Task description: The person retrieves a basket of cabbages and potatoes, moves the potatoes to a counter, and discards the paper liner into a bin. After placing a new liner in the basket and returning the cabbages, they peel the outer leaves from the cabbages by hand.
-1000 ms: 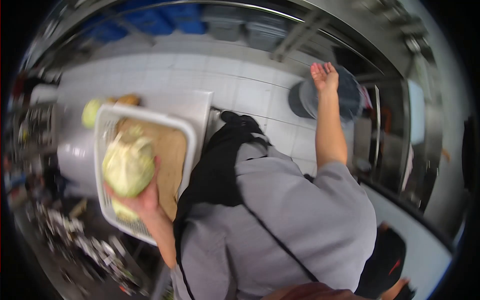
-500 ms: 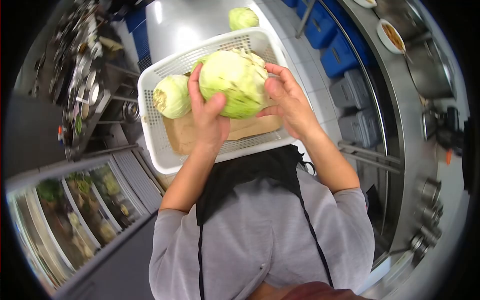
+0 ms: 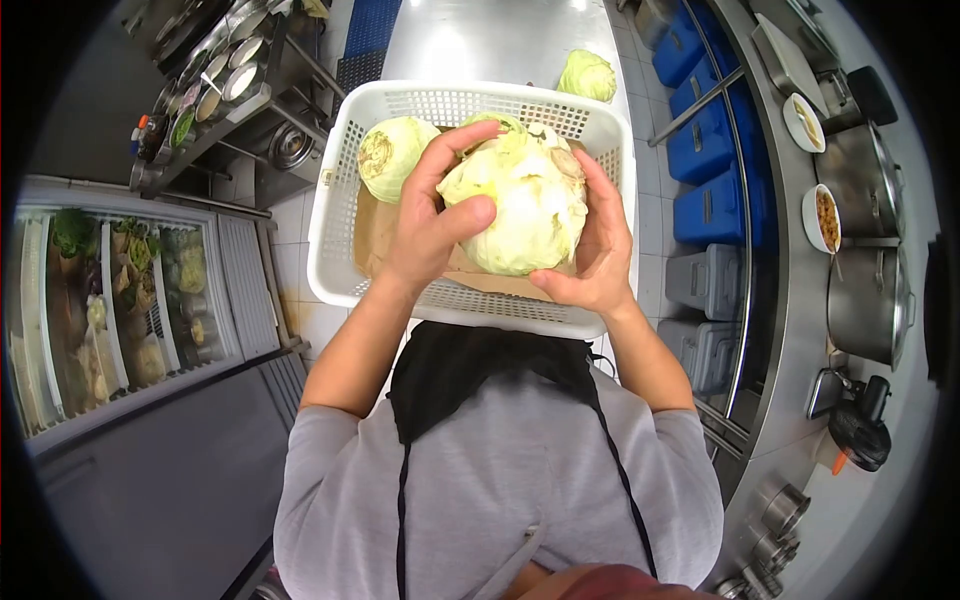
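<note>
Between my two hands I hold a large pale green cabbage (image 3: 520,205) over a white perforated basket (image 3: 470,312). My left hand (image 3: 435,220) wraps its left side, with the thumb across the front. On the right side, my right hand (image 3: 600,250) grips it with the thumb near the bottom. A second cabbage (image 3: 392,165) lies in the basket at the left, its cut stem showing. Brown paper (image 3: 375,235) lines the basket floor. Part of another green head shows behind the held cabbage, mostly hidden.
Beyond the basket is a steel table (image 3: 480,45) with another cabbage (image 3: 587,76) on it. To the right, a steel counter (image 3: 785,360) carries pots and white bowls, above blue bins (image 3: 708,210). An open-topped fridge (image 3: 120,310) with vegetables stands at the left.
The held cabbage has been turned, showing a paler, ragged side, and my fingers have shifted around it. The whole view has swung, so the basket and table appear further right.
</note>
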`<state>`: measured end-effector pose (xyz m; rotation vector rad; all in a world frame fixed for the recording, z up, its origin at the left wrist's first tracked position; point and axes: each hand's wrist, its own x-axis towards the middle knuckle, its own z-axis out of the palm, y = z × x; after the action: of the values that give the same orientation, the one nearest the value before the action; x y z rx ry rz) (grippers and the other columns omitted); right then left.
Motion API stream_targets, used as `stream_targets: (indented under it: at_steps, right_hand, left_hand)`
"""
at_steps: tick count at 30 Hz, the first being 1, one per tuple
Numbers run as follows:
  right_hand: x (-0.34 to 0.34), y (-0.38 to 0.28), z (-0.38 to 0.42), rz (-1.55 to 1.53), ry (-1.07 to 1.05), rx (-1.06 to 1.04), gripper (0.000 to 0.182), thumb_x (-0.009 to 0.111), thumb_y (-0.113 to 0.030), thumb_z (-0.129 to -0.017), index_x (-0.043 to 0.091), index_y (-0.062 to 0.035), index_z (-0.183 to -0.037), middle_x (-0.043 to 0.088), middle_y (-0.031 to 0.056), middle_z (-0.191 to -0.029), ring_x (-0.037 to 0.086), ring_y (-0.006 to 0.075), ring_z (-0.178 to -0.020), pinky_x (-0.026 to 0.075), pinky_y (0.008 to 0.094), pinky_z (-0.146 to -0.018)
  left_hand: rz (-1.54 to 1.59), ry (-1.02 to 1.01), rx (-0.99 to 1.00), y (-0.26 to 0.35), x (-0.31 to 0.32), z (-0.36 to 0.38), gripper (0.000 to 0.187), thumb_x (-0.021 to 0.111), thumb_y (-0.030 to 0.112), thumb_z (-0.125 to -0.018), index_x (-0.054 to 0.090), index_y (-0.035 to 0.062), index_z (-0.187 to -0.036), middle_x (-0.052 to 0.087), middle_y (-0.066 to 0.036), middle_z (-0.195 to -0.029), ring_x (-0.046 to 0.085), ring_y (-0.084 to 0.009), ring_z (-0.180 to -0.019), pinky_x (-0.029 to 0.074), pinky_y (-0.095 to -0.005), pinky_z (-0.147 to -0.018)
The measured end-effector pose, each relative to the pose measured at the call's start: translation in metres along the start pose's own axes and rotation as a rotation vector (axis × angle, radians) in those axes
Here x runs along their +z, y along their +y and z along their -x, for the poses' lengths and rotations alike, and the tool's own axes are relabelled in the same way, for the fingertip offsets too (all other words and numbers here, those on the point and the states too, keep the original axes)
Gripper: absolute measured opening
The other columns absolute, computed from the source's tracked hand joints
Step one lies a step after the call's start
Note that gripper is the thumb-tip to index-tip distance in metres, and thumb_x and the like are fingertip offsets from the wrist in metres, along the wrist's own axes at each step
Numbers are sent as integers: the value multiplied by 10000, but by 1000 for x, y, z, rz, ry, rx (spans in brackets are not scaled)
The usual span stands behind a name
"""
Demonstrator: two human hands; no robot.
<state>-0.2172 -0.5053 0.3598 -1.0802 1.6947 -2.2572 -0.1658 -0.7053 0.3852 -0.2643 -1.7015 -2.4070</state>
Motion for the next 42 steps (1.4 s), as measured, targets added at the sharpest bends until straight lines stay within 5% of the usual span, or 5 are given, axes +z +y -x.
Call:
stream_targets:
  at_steps: [15, 21, 30, 37, 42]
  right_hand:
    - [-22, 9, 5, -370, -22, 452, 1165, 862, -288, -597, 257, -5, -1551, 466, 185, -1456, 463, 290, -1362, 335, 381, -1159]
    - [0, 1, 1, -521, 167, 363, 1094, 849, -261, -623, 298, -34, -1541, 468, 146, -1451, 443, 276, -1370, 322, 385, -1166]
    - [-13, -13, -24, 95, -127, 268, 1087, 949, -301, -617, 378, -32, -1501, 483, 135, -1427, 485, 254, -1318, 360, 384, -1128]
    - [-9, -15, -39, 5, -401, 286, 799, 908, -213, -683, 564, -60, -1387, 580, 135, -1347, 526, 243, -1285, 394, 363, -1093]
    - [12, 2, -31, -57, -63, 150, 280, 637, -195, -978, 661, 23, -1153, 688, 167, -1170, 646, 231, -1104, 490, 383, -1008]
  left_hand:
    - [39, 148, -345, -5, -9, -7, 572, 527, 453, -1022, 525, 36, -1414, 589, -110, -1347, 567, -204, -1232, 460, -371, -1054]
    - [579, 143, -388, -30, -4, 15, 826, 675, 559, -902, 372, 59, -1486, 527, -112, -1411, 546, -235, -1274, 483, -388, -1046]
    - [173, 151, -326, -23, 3, 32, 967, 872, 113, -629, 390, 19, -1461, 527, -113, -1370, 516, -224, -1279, 407, -370, -1110]
    - [-316, -83, -275, 8, -13, 23, 958, 918, 170, -624, 430, -21, -1425, 569, -117, -1307, 548, -193, -1212, 440, -341, -1049]
    - [-136, -8, -363, 4, -14, 24, 965, 944, 235, -625, 450, -32, -1409, 577, -118, -1293, 557, -196, -1193, 446, -331, -1034]
